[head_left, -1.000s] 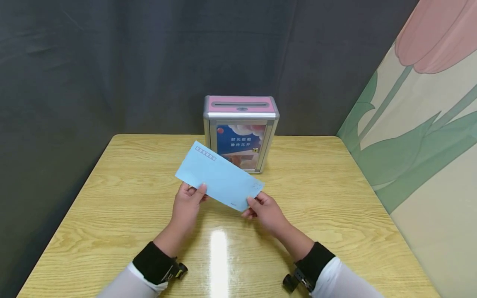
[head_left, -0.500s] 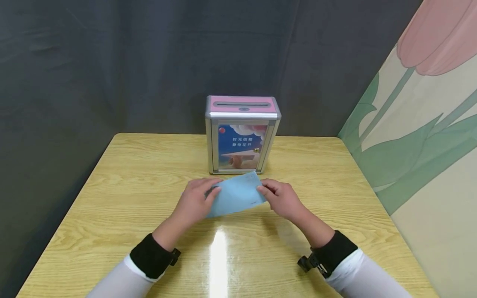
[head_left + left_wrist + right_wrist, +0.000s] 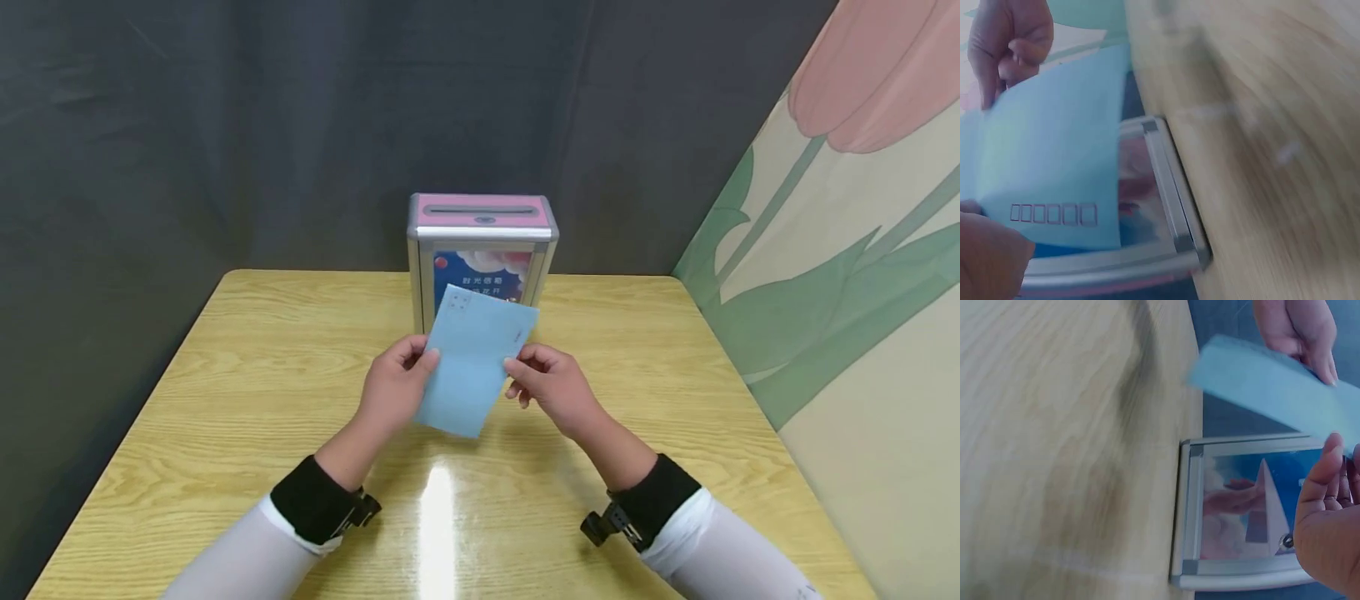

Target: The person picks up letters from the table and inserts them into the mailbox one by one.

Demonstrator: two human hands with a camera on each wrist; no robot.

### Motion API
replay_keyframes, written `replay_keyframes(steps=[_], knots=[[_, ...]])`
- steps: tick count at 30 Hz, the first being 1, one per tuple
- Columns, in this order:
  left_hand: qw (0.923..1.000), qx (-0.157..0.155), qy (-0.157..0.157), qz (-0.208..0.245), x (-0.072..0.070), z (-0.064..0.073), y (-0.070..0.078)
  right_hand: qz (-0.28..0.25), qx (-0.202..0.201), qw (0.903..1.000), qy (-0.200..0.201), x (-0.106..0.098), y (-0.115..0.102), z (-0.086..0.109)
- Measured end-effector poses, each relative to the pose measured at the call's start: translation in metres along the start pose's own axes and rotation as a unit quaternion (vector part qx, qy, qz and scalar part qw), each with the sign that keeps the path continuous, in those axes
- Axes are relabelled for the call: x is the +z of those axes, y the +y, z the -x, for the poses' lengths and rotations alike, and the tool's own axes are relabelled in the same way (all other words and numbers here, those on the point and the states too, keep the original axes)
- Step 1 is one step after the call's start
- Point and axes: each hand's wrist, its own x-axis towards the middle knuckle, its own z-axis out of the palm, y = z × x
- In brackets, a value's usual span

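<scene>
A light blue envelope [image 3: 472,358] is held up above the table, tilted, with a small stamp-like print at its upper left corner in the head view. My left hand [image 3: 396,379] pinches its left edge, thumb on the near face. At the right edge, the thumb and fingers of my right hand [image 3: 551,387] pinch it too. A row of red printed squares shows on the envelope [image 3: 1054,156] in the left wrist view. Behind it stands a silver-framed mailbox [image 3: 483,229] with a pink top, a slot and a poster front; the envelope covers the front's lower part.
The wood-grain table [image 3: 225,400] spreads under both hands. A dark curtain [image 3: 300,125] hangs behind the mailbox, and a wall with a tulip print [image 3: 840,250] rises on the right. Each wrist wears a black band with a camera.
The envelope has been turned in the hands, from lying slantwise and wide to standing nearly upright. It has come up in front of the mailbox's poster; both hands still hold it.
</scene>
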Motion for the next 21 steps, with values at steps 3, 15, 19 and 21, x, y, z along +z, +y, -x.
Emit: replay_keyframes(steps=[3, 15, 19, 21], knots=[[0.9990, -0.009, 0.000, 0.043, 0.001, -0.005, 0.008, 0.024, -0.003, 0.9997, 0.004, 0.006, -0.014, -0.002], [0.9888, 0.124, 0.047, -0.068, -0.032, -0.052, 0.107, 0.210, -0.105, 0.9660, 0.108, -0.016, -0.119, -0.051], [0.9833, 0.150, 0.057, -0.085, -0.044, -0.074, 0.155, 0.288, -0.134, 0.9339, 0.164, -0.022, -0.167, -0.073], [0.9841, 0.148, 0.060, -0.077, -0.047, -0.085, 0.177, 0.308, -0.143, 0.9211, 0.189, -0.025, -0.188, -0.083]])
